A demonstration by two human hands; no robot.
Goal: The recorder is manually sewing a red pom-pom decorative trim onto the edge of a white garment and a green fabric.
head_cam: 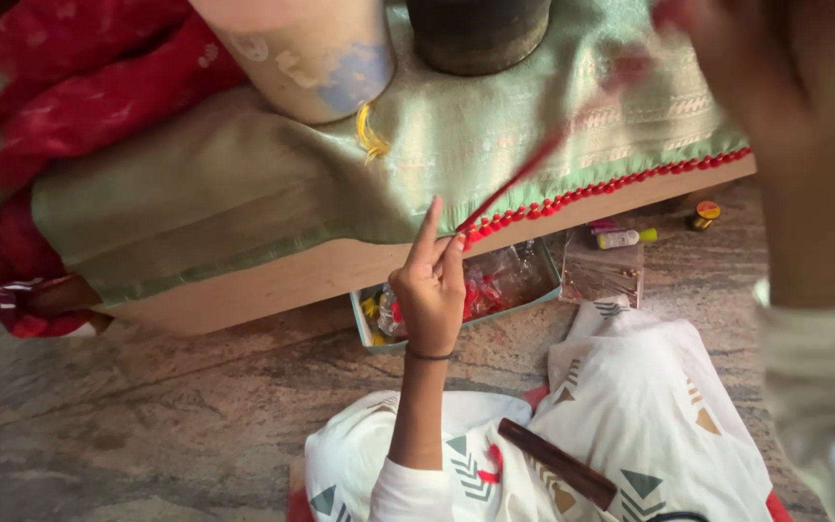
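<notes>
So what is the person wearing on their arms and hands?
The left hand is bare, with a thin dark band round the wrist and a white sleeve on the upper arm. The right hand is blurred near the camera, with a pale sleeve below it; no rings can be made out.

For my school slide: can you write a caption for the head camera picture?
Left hand pinches a taut red thread at the green cloth's red beaded edge.
</notes>
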